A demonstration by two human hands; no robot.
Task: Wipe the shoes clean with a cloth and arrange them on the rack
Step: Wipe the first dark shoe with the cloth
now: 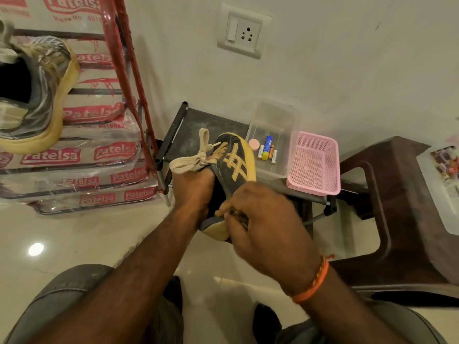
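Observation:
A black shoe with yellow stripes, a yellow sole and cream laces is held in the air in front of me, toe pointing away. My left hand grips it from inside the opening, fingers tucked in. My right hand is curled around a small dark cloth, pressed against the shoe's heel side; most of the cloth is hidden under my fingers. A second grey shoe with a yellow sole rests on the rack at upper left.
Wrapped "Patelsa" packs fill the rack's lower shelves. A low black stand carries a clear box with batteries and a pink basket. A brown plastic stool stands at the right. My knees are at the bottom.

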